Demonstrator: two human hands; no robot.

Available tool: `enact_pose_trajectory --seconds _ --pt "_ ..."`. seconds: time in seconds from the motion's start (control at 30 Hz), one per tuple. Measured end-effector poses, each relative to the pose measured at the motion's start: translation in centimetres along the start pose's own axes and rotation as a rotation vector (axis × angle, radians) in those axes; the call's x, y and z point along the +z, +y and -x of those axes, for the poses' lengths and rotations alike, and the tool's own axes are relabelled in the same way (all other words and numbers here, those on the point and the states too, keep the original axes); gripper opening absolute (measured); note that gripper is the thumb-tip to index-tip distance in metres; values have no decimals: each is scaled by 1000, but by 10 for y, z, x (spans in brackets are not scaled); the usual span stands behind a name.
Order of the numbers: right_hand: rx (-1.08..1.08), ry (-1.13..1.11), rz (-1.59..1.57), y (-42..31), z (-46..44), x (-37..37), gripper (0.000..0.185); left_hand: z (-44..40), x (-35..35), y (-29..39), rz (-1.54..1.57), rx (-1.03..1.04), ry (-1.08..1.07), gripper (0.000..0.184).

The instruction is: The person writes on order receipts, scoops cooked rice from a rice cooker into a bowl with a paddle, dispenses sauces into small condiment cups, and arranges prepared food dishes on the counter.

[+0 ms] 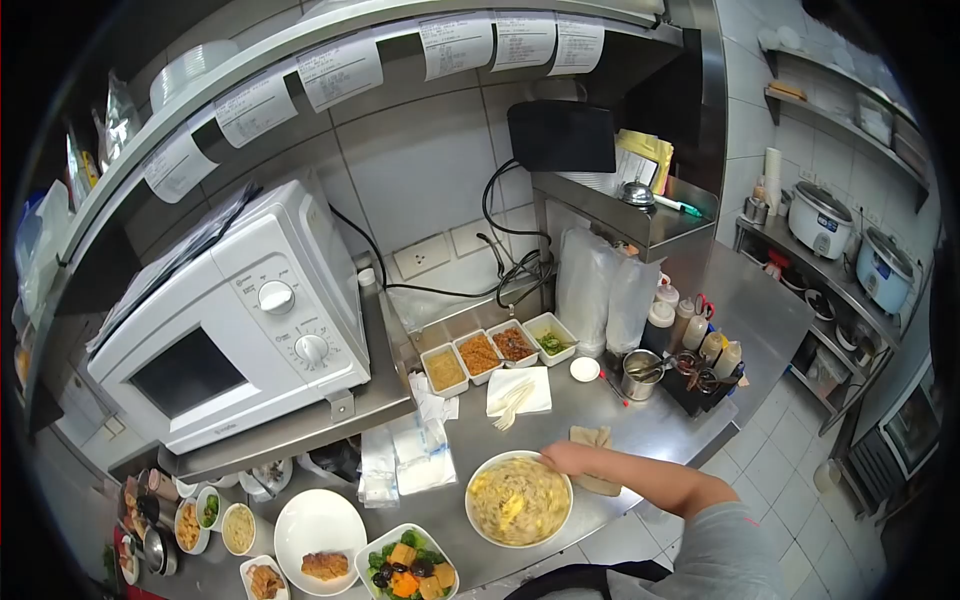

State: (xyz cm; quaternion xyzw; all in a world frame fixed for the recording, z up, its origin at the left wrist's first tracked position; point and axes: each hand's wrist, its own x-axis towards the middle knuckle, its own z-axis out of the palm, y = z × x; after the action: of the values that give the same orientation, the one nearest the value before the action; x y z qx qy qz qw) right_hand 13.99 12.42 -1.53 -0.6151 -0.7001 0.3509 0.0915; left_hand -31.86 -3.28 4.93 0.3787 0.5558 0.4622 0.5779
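Observation:
A round white bowl [468,503] full of pale, yellowish food with egg-like pieces stands near the counter's front edge. My right hand [565,459] reaches in from the right and is closed at the bowl's upper right rim. Its fingertips are small and partly hidden. Beside that hand, under the forearm, lies a folded brown cloth [597,478]. My left hand is out of view. Left of the bowl sits a white dish of mixed vegetables [408,575]. Farther left, a white plate [310,515] bears a browned piece of food.
Four-sided topping tubs [484,357] line the back, near chopsticks on a napkin [518,391]. A metal pot [641,375] and sauce bottles [711,347] stand right. A microwave [240,320] sits on a raised shelf; receipts [457,45] hang overhead.

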Motion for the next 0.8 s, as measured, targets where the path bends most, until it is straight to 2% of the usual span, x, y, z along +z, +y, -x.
enact_pose_trajectory --seconds 0.03,0.1,0.2,0.33,0.43,0.47,0.57,0.6,0.63,0.7,0.77,0.8 --pt "198 -164 -245 -8 23 -7 32 -4 -3 0 12 7 4 49" --pt "187 -146 -646 3 54 20 40 -13 -11 0 27 13 -10 48" --pt "306 -177 -1110 9 72 67 53 -27 -21 3 12 -25 -61 47" --pt "264 204 -1140 -35 103 85 62 -37 -1 36 -119 -84 -63 45" --pt "262 275 -1304 -29 112 104 63 -40 17 55 -128 -143 -90 44" --pt "313 311 -1367 -31 122 103 59 -43 20 54 -103 -165 -107 43" --pt "303 429 -1554 -23 158 107 53 -75 18 22 -133 -42 -190 44" --pt "326 482 -1615 -24 174 101 50 -68 40 37 -100 -88 -130 46" --pt "347 537 -1672 -24 192 93 48 -76 42 28 -38 -39 -222 46" --pt "276 704 -1682 -15 229 81 47 -73 74 48 -12 -88 -274 45" --pt "289 945 -1654 -4 263 62 42 -87 93 39 -19 -150 -243 45" --pt "184 950 -1697 35 290 66 41 -84 109 48 -41 -159 -277 40"
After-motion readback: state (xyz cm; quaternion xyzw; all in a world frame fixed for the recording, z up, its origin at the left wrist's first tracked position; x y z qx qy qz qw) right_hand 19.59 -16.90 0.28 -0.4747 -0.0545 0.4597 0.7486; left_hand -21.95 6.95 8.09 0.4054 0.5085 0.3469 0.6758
